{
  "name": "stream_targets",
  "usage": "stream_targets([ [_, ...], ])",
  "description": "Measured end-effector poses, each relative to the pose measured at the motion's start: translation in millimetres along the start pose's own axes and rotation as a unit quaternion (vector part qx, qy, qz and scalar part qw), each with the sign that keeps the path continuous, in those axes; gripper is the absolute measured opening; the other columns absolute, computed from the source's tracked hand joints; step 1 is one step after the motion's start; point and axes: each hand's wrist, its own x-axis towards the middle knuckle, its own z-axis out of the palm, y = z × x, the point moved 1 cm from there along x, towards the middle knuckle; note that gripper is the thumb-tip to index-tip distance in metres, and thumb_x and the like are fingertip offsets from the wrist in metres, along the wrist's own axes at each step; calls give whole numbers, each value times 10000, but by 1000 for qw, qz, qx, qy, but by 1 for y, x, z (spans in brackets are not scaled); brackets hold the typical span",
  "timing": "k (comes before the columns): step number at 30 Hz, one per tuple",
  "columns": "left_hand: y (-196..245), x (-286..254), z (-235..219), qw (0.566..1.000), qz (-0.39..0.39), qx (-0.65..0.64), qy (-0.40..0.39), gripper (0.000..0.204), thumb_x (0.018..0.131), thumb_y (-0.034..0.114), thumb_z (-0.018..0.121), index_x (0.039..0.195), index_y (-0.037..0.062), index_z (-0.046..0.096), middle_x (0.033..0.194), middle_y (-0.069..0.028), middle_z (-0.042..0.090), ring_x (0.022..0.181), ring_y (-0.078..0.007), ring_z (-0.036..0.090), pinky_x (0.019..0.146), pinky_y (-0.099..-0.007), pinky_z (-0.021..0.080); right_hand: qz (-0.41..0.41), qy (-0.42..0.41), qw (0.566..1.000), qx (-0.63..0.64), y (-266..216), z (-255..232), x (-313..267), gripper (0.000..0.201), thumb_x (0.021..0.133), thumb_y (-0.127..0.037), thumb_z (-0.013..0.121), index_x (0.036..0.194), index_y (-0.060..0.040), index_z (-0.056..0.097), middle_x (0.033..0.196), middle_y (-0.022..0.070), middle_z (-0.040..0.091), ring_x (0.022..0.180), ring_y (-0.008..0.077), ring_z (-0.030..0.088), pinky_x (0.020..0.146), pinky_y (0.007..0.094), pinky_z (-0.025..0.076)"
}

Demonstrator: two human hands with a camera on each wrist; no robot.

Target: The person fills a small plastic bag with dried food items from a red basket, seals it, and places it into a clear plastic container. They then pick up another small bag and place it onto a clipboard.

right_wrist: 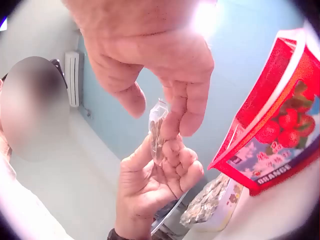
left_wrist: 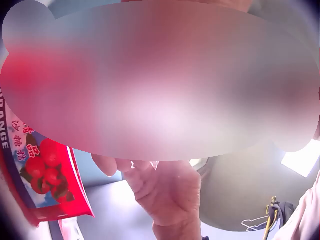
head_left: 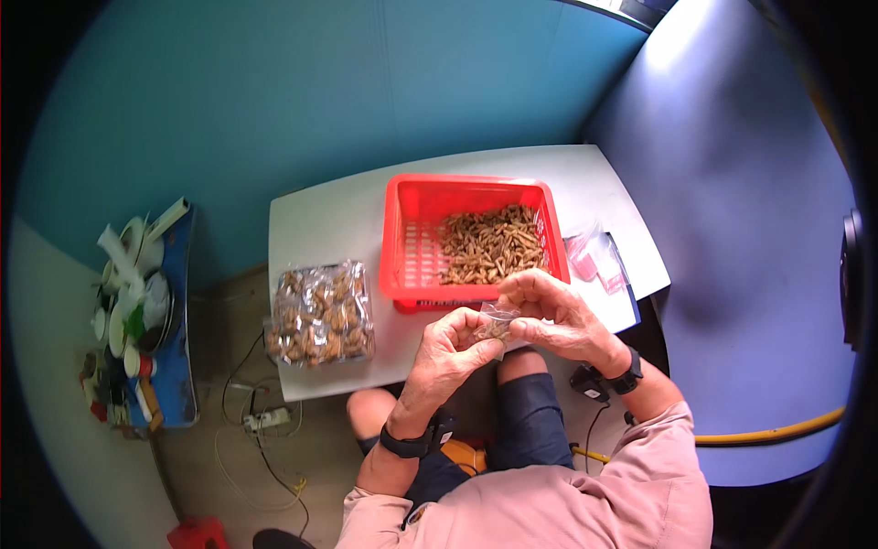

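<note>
A small clear plastic bag (head_left: 496, 320) with brown dried pieces inside is held up between both hands, near the front of the red basket. My left hand (head_left: 448, 352) pinches it low down between thumb and fingers. From above, my right hand (right_wrist: 150, 55) reaches to the bag's upper part; its fingers lie against one side, while its thumb stands a little apart on the other. Inside the red plastic basket (head_left: 402, 197) lies a heap of loose brown dried pieces (head_left: 494, 242), mostly toward the right. The left wrist view is largely blurred.
Left of the basket, a tray of filled clear bags (head_left: 322, 316) stands on the white table (head_left: 352, 192). Flat clear and pink bags (head_left: 594, 261) lie at the right. A cluttered blue side table (head_left: 187, 320) and a power strip (head_left: 265, 420) with cables are farther left.
</note>
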Motion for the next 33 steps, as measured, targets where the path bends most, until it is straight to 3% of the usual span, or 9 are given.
stream_targets([
  [4,-17,-41,17,999,8,-21,44,204,846,8,688,1014,19,572,953,-35,648,864,-75,606,795,-224,500,28,-7,994,104,26,22,-32,509,866,-93,696,1297,-1,442,1058,68,601,992,103,579,808,236,493],
  [7,-30,-69,29,996,32,-40,68,223,838,13,702,1017,28,571,958,-32,649,873,-81,610,805,-230,502,95,-25,990,101,45,32,-60,266,864,-149,710,1059,-2,603,874,1,623,763,47,562,610,187,457],
  [9,-35,-86,42,995,17,-25,93,193,850,-5,678,998,18,557,929,-28,644,844,-70,607,757,-208,495,98,-13,990,102,43,44,-79,224,859,-155,717,993,-5,618,821,-15,607,718,38,536,591,184,439],
  [10,-44,-94,41,997,-4,1,80,256,830,13,709,1045,25,570,986,-43,648,907,-97,622,835,-240,506,96,8,991,96,41,47,-86,192,854,-162,724,927,-8,634,768,-31,592,673,29,511,572,181,422],
  [14,-63,-128,58,996,-34,28,74,281,845,34,698,1085,4,556,1000,-53,642,899,-103,625,819,-248,512,100,-30,994,-3,63,57,-114,232,867,-227,709,917,-12,636,698,-26,564,617,34,498,535,184,387],
  [17,-64,-149,75,995,-42,15,88,245,886,95,664,1091,5,564,985,-41,638,889,-97,624,809,-247,512,105,-16,994,19,61,61,-135,197,851,-191,715,888,-8,656,717,-16,587,598,35,513,526,184,411],
  [21,-85,-164,67,988,-81,42,126,177,932,174,616,1014,18,610,914,-11,643,814,-65,605,795,-231,496,106,-7,994,35,77,61,-158,182,873,-178,668,839,0,671,659,-23,571,582,45,511,523,198,404],
  [26,-99,-166,75,981,-73,114,142,162,915,206,645,877,49,646,801,17,636,719,-39,560,659,-199,453,98,26,992,76,98,59,-185,196,894,-195,656,852,-6,688,676,-24,588,582,35,495,521,190,402],
  [33,-113,-147,86,974,-98,119,163,149,904,178,658,869,35,636,802,18,638,707,-37,559,660,-202,458,90,23,989,115,112,40,-188,183,910,-199,644,893,-19,668,731,-31,589,593,32,488,528,178,400],
])
